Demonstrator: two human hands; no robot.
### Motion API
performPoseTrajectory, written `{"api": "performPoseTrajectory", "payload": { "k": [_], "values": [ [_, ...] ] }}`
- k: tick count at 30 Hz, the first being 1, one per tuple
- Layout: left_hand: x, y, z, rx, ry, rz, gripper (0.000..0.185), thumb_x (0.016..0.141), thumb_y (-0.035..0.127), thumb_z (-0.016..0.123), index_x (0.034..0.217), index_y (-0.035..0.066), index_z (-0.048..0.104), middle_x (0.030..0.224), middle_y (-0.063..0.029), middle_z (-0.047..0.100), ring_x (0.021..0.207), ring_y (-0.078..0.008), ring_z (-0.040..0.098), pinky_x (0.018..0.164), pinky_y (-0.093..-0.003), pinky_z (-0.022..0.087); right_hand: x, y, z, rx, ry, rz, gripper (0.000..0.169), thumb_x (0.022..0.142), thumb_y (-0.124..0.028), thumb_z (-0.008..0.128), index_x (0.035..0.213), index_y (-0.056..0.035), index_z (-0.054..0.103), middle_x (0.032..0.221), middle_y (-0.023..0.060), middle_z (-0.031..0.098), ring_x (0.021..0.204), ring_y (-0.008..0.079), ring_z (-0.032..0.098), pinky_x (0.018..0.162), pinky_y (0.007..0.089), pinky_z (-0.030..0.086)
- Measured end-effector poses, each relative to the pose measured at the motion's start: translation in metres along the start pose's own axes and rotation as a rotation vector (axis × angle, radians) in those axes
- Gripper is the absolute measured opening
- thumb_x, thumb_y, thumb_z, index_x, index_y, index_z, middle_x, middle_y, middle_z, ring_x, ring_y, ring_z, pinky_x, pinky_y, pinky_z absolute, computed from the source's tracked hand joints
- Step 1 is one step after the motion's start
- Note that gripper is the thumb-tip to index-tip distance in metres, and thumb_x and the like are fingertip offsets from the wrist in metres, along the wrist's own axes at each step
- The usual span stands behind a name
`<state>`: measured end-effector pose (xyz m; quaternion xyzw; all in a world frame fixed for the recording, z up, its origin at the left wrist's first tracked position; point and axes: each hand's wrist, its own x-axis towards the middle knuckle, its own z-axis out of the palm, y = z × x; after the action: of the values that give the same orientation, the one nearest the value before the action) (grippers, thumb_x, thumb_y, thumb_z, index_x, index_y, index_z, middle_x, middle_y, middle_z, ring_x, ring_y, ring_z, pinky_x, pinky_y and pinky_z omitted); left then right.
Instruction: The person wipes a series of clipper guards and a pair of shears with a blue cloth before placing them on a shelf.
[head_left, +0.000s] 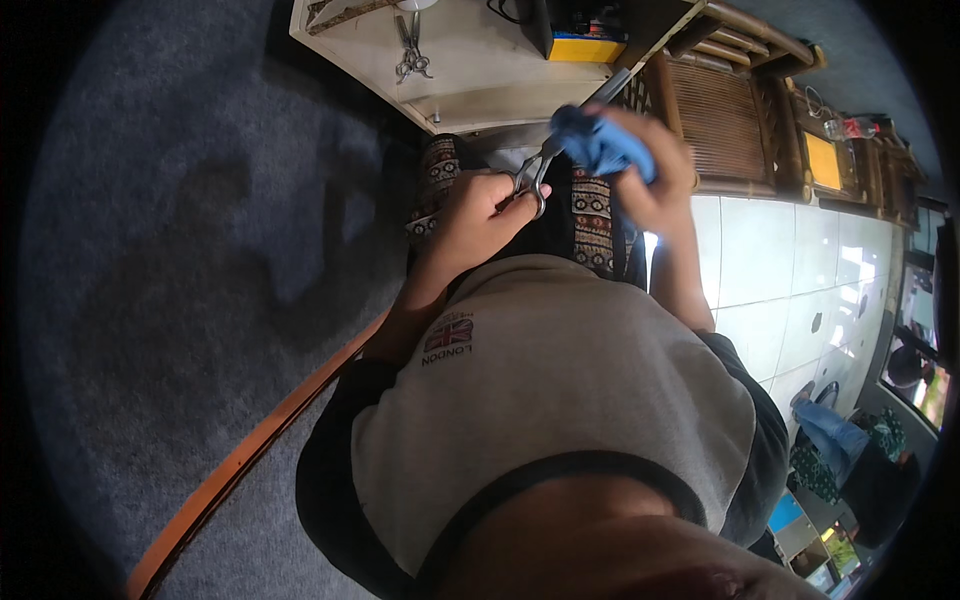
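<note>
My left hand grips the finger rings of a pair of metal scissors, whose blades point up and to the right. Beyond the rings, my right hand holds a bunched blue cloth at the blades, blurred by motion. The blade end shows past the cloth, and the cloth hides the middle of the scissors. Another pair of metal scissors lies on the pale tabletop in front of me.
A yellow and dark box with dark items stands at the table's back right. Bamboo chairs line the right side, with a plastic bottle farther off. A person sits at the lower right. A wall is at the left.
</note>
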<state>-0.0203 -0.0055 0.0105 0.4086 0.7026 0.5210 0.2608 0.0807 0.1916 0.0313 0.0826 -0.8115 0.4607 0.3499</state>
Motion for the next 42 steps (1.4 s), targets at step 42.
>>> {"api": "performPoseTrajectory", "payload": {
  "k": [42],
  "values": [
    [-0.016,0.007,0.009,-1.368,-0.999,-0.117,0.059,0.097,0.04,0.038,0.049,0.007,0.026,0.044,-0.0061,0.023,0.038,-0.0194,0.022,0.041,-0.0353,0.017,-0.008,0.0,0.005,0.222,0.103,0.194,0.044,0.073,-0.01,0.051,0.114,0.0024,0.062,0.114,0.0171,0.067,0.102,0.0254,0.067,0.087,0.0332,0.051]
  ]
}}
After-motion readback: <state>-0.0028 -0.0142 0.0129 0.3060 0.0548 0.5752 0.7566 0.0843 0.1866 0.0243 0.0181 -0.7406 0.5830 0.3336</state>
